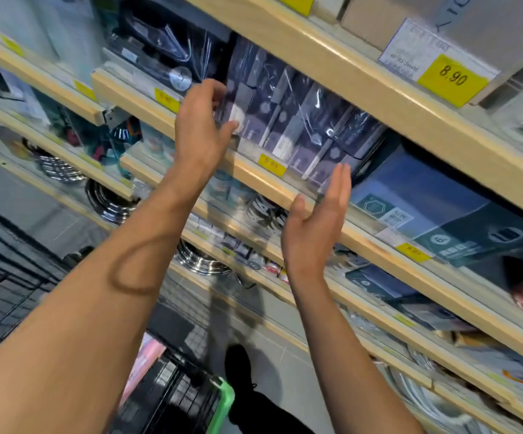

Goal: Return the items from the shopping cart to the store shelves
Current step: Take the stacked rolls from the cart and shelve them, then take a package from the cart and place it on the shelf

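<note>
Both hands are reaching up to the wooden shelf (272, 186), where a row of dark plastic-wrapped packs (297, 120) is standing upright on edge. The left hand (202, 126) is curling round the leftmost pack of the row, thumb at its front face and fingertips hidden behind its far edge; whether it is actually pinching the pack cannot be told. The right hand (316, 227) is hovering flat and empty, fingers together and extended, just in front of the shelf lip, its fingertips near the packs at the right of the row. Judgement: the packs are looking light, thin and fairly stiff, with glossy film likely making them slippery; holding across the two flat faces seems best. The shopping cart (191, 399) is sitting below the forearms.
</note>
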Motion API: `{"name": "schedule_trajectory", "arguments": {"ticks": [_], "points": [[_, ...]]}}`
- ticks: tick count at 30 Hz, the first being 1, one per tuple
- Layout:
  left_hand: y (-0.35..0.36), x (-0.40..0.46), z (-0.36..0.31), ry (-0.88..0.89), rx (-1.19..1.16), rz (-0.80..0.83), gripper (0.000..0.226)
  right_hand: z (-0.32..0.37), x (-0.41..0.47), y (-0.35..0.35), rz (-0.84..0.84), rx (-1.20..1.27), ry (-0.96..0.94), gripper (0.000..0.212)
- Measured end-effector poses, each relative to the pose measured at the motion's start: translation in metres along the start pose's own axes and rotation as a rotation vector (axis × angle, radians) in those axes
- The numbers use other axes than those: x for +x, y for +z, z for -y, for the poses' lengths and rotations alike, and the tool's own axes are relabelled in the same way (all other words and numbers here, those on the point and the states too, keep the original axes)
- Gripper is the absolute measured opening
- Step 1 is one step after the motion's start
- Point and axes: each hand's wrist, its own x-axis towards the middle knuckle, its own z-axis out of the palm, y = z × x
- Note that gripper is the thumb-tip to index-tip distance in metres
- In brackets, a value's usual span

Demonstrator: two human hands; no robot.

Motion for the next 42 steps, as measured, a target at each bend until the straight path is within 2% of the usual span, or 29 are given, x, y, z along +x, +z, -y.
{"name": "schedule_trajectory", "arguments": {"ticks": [3, 5, 7, 9, 11, 13, 15, 17, 21, 23, 26, 30, 32, 34, 37, 42], "points": [[-0.017, -0.024, 0.014, 0.044, -0.113, -0.021, 0.027, 0.009, -0.036, 0.013, 0.085, 0.072, -0.081, 0.054], [-0.04, -0.048, 0.026, 0.042, -0.082, -0.013, 0.017, 0.015, -0.065, 0.025, 0.18, 0.106, -0.097, 0.042], [-0.067, -0.074, 0.043, 0.036, 0.002, 0.026, 0.012, 0.013, -0.097, 0.036, 0.343, 0.108, -0.089, 0.028], [-0.102, -0.104, 0.066, 0.026, 0.149, 0.128, 0.013, 0.014, -0.131, 0.043, 0.581, 0.068, -0.026, 0.021], [-0.144, -0.14, 0.087, -0.025, 0.296, 0.227, 0.013, 0.015, -0.158, 0.047, 0.893, -0.106, -0.002, 0.024], [-0.189, -0.183, 0.11, -0.099, 0.416, 0.228, 0.013, 0.019, -0.18, 0.049, 1.175, -0.386, -0.105, 0.033], [-0.228, -0.227, 0.126, -0.219, 0.482, 0.165, 0.013, 0.018, -0.194, 0.05, 1.276, -0.556, -0.129, 0.042], [-0.267, -0.275, 0.135, -0.379, 0.565, 0.094, 0.014, 0.012, -0.211, 0.048, 1.29, -0.644, -0.211, 0.043], [-0.326, -0.364, 0.137, -0.679, 0.654, -0.138, 0.014, -0.003, -0.228, 0.046, 1.262, -0.624, -0.347, 0.025], [-0.338, -0.401, 0.131, -0.805, 0.701, -0.275, 0.012, -0.006, -0.23, 0.049, 1.221, -0.622, -0.369, 0.022], [-0.332, -0.444, 0.115, -0.956, 0.732, -0.4, 0.026, -0.011, -0.232, 0.044, 1.202, -0.602, -0.41, 0.019], [-0.301, -0.493, 0.098, -1.228, 0.644, -0.338, 0.054, -0.03, -0.227, 0.028, 1.187, -0.599, -0.441, 0.028], [-0.282, -0.512, 0.092, -1.348, 0.517, -0.263, 0.055, -0.037, -0.227, 0.024, 1.18, -0.571, -0.434, 0.029], [-0.267, -0.527, 0.088, -1.376, 0.534, -0.188, 0.045, -0.04, -0.226, 0.024, 1.156, -0.54, -0.443, 0.025], [-0.259, -0.536, 0.084, -1.381, 0.585, -0.179, 0.032, -0.044, -0.224, 0.022, 1.144, -0.523, -0.464, 0.019], [-0.261, -0.537, 0.079, -1.443, 0.583, -0.053, 0.041, -0.061, -0.225, 0.01, 1.097, -0.536, -0.509, 0.012]]}}
